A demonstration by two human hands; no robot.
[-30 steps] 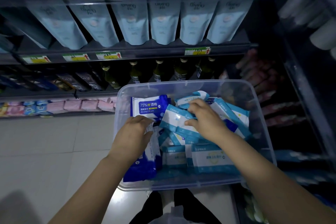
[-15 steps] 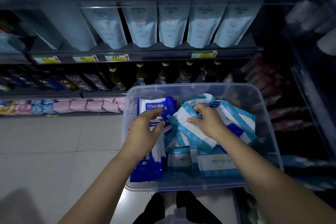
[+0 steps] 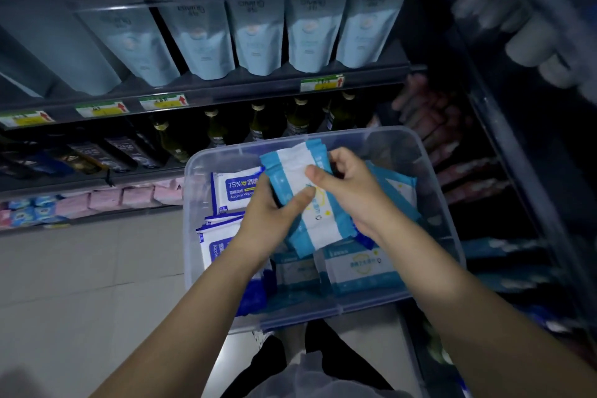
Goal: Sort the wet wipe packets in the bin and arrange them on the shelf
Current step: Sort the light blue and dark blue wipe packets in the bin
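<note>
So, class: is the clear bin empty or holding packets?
Not empty: the bin holds alcohol wipes left, teal packets right, below the held stack.

Person's wearing black trousers and a pale grey top, kinda blurry down there. Both forearms are showing bare right down to the left hand and right hand.

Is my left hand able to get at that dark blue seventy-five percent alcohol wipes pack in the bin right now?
Probably not just yet. The alcohol wipes pack sits in the open right beside the left hand, but that hand and the right hand both grip the teal packets.
</note>
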